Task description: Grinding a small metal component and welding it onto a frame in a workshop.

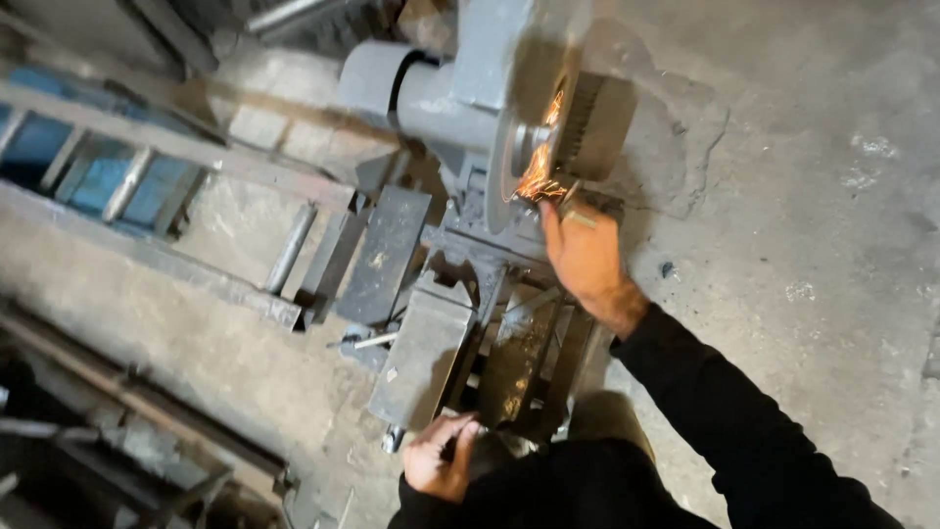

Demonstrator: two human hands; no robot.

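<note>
At the far left of the frame a welded steel frame (147, 162) of angle bars lies across the rough, stained concrete floor (832, 245), with blue showing between its short rungs; below it, in the lower left corner, further dark bars (117, 392) rest in shadow. Moving toward the centre, a round steel rod (290, 247) lies beside a flat dark steel plate (384, 255), and below these sits a grey block-shaped vise body (421, 358) amid short offcuts. At lower centre your left hand (441, 458) is curled shut around a small dark handle (468, 446) at the near end of the vise; the handle is mostly hidden by the fingers. At upper centre stands the grey cut-off saw (431, 93), its cylindrical motor to the left and its abrasive disc (501, 167) edge-on to the view, with orange sparks (539, 176) spraying at the disc's lower edge. Just right of the sparks your right hand (586, 257), at the end of a black sleeve (715, 411), is closed on a short metal workpiece (587, 208), which it holds against the disc. To the right of the frame the floor is bare grey concrete, cracked and chipped, with pale spots. The picture is blurred in places, so the finer details of the clamp are hard to tell.
</note>
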